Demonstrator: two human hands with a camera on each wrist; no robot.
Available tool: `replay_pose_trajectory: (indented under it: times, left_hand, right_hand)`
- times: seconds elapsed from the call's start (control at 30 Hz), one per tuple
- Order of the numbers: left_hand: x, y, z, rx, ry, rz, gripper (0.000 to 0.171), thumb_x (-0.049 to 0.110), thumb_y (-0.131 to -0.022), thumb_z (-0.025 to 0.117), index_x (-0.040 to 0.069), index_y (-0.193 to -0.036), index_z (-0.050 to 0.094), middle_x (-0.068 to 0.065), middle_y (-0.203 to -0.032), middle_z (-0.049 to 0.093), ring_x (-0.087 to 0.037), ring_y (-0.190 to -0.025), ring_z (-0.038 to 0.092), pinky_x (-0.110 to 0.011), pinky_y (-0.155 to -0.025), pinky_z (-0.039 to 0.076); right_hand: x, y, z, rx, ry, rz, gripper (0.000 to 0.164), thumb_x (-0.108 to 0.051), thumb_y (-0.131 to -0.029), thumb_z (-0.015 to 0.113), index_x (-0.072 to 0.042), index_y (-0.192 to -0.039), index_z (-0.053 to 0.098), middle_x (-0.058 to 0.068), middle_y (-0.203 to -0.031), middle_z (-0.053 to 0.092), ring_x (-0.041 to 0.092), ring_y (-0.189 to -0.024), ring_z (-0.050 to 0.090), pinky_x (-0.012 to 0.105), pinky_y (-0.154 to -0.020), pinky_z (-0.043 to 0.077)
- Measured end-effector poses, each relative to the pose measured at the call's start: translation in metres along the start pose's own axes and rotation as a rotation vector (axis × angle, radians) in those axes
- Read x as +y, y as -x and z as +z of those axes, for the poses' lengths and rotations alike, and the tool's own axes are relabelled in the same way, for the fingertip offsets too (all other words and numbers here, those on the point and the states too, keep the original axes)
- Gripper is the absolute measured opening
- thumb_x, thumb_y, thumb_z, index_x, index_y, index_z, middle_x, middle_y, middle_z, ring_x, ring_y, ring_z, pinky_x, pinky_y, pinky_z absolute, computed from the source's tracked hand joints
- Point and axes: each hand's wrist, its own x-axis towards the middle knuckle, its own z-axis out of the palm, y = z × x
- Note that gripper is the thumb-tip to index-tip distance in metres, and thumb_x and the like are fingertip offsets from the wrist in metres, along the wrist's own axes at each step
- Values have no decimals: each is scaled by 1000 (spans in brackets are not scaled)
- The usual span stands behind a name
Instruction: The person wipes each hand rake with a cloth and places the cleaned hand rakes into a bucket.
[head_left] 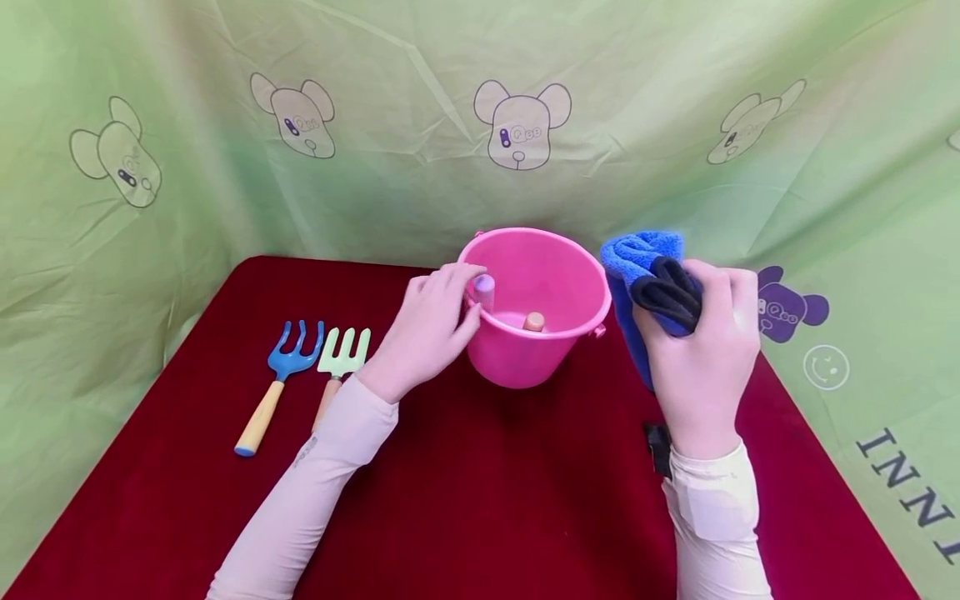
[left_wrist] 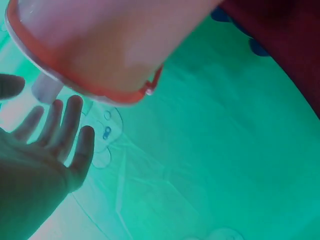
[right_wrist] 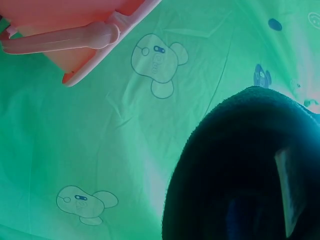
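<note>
A pink bucket (head_left: 517, 362) stands upright toward the back of the table. Two handle ends show inside it: a purple one (head_left: 483, 289) near its left rim and an orange-tan one (head_left: 534, 322) lower down. At the left rim is my left hand (head_left: 429, 321), fingers extended and spread close to the purple handle end; the left wrist view shows them apart from it. My right hand (head_left: 708, 354), right of the bucket, grips a bunched blue fluffy cloth (head_left: 643, 250) with a black fabric part. A pale tag (right_wrist: 287, 187) shows inside its dark fold in the right wrist view.
On the dark red tabletop (head_left: 495, 492), to the left, lie a blue hand fork (head_left: 295, 358) with a wooden handle and a pale green one (head_left: 343, 354), partly behind my left forearm. A green printed curtain (head_left: 405, 183) surrounds the table.
</note>
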Motion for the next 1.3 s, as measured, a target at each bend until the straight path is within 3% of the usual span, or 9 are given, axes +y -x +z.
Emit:
replay_pose_trajectory:
  times: [0.1, 0.2, 0.43, 0.5, 0.63, 0.73, 0.93, 1.1, 1.3]
  left_hand:
    - [-8, 15, -7, 4, -28, -59, 41, 23, -95, 49, 10, -133, 49, -9, -126, 59, -21, -115, 54, -48, -99, 39]
    - [-19, 32, -13, -42, -68, -124, 39, 23, -95, 50, 8, -131, 51, -10, -126, 60, -23, -115, 55, -49, -97, 40]
    - [-51, 79, -21, -183, -208, -281, 24, 24, -94, 53, 4, -107, 59, -12, -99, 66, -28, -91, 60, -47, -80, 47]
    - [-61, 92, -22, -222, -255, -326, 30, 24, -94, 53, 0, -109, 59, -16, -98, 66, -32, -90, 61, -48, -78, 48]
    - [-74, 111, -23, -289, -326, -424, 33, 26, -92, 55, -6, -97, 60, -22, -87, 66, -36, -83, 62, -49, -68, 49]
    - [-79, 118, -20, -346, -339, -498, 36, 30, -92, 56, -6, -87, 57, -24, -80, 63, -39, -75, 60, -50, -61, 48]
    - [-90, 124, -10, -371, -346, -586, 45, 35, -93, 55, -10, -88, 53, -28, -81, 64, -41, -71, 61, -51, -60, 49]
    - [-94, 129, -7, -469, -399, -570, 39, 28, -94, 55, -10, -86, 53, -27, -75, 66, -40, -73, 62, -50, -67, 50]
    - [-96, 128, -6, -488, -384, -556, 34, 25, -93, 56, -9, -89, 54, -19, -65, 65, -34, -68, 63, -47, -68, 49]
  right_hand:
    - [-1, -1, 0, 6, -7, -1, 35, -15, -76, 76, 3, -105, 67, 28, -99, 55, 35, -97, 57, 55, -83, 46]
    - [-3, -1, 1, 5, -13, -2, 34, -13, -75, 76, 3, -104, 67, 29, -99, 55, 36, -97, 57, 56, -82, 46]
    - [-6, 1, 2, -33, -21, 27, 34, -12, -76, 75, 1, -106, 67, 26, -100, 54, 34, -95, 57, 54, -81, 45]
    - [-7, 1, 2, -35, -24, 22, 34, -12, -76, 75, 2, -106, 67, 26, -100, 55, 34, -95, 57, 54, -81, 45]
    - [-5, 1, 2, -37, -28, 7, 34, -14, -76, 75, 1, -106, 67, 26, -98, 55, 34, -93, 57, 54, -79, 46]
    - [-4, 2, 1, -42, -28, -18, 35, -16, -77, 74, 1, -106, 66, 27, -98, 54, 35, -92, 57, 54, -78, 46]
    - [-5, 6, 1, -53, -30, -23, 36, -15, -76, 74, 1, -107, 66, 27, -98, 56, 34, -91, 57, 54, -78, 48]
    - [-4, 7, 1, -58, -32, -47, 36, -16, -77, 73, 2, -107, 65, 28, -98, 55, 35, -90, 57, 53, -77, 47]
    - [-4, 8, 1, -62, -27, -76, 36, -16, -76, 74, 3, -106, 65, 28, -96, 55, 36, -87, 57, 52, -75, 47]
